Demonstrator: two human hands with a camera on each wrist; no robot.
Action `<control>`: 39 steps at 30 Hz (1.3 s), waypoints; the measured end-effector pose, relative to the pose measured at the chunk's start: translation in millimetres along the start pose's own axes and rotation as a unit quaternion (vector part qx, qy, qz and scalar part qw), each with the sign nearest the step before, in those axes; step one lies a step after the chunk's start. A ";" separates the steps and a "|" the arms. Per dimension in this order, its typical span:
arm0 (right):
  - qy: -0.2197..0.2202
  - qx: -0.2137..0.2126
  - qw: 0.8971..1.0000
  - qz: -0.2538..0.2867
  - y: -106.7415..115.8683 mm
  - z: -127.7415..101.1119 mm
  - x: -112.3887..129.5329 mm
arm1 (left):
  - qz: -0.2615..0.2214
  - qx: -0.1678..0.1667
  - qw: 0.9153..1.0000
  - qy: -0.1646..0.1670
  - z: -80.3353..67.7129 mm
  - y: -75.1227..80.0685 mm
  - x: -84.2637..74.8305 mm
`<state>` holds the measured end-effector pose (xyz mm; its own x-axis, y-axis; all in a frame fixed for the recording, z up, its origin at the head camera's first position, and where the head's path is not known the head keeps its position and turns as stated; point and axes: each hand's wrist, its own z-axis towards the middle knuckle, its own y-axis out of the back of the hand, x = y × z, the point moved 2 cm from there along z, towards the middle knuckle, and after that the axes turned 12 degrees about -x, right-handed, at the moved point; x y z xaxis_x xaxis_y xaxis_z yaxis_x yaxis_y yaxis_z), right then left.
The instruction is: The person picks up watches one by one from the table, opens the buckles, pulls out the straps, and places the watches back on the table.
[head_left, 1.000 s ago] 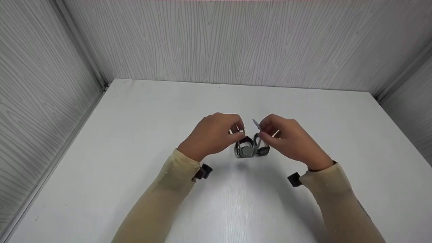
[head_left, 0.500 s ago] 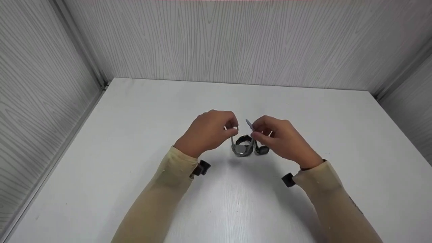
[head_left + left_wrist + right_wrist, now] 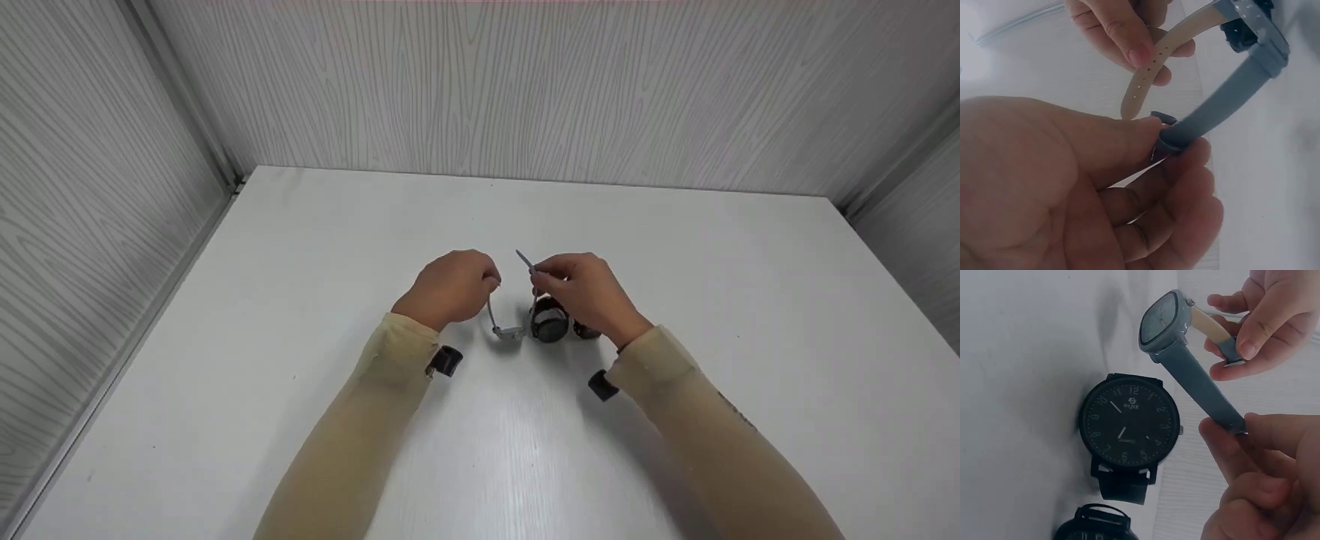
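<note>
Right wrist view: both hands' fingers pinch grey watch [image 3: 1165,323] straps — black watch [image 3: 1129,424] just below, 2nd behind.

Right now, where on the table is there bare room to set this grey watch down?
Bare table lies left of the left hand, right of the right hand, and along the back wall. It is crowded beneath the hands, where the black watch lies under the grey watch.

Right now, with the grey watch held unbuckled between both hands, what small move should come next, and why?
Probably bring the holed strap end, pinched by the right hand, across to the buckle that the left hand holds, and thread it in. The grey watch hangs unfastened, its two ends apart, above a black watch lying flat.
</note>
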<state>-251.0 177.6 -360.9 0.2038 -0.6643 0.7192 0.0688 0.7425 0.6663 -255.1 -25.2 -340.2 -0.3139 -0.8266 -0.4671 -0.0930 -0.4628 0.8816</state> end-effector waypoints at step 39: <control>0.102 -0.018 0.982 -0.155 83.6 -60.0 5.1 | -0.074 -0.194 0.958 -0.200 -36.8 35.2 -3.2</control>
<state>-185.7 241.5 -313.4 0.3584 -0.8310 0.4253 0.1929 0.5117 0.8373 -222.6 -50.6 -310.2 -0.6689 -0.5892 -0.4532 0.1682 -0.7139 0.6798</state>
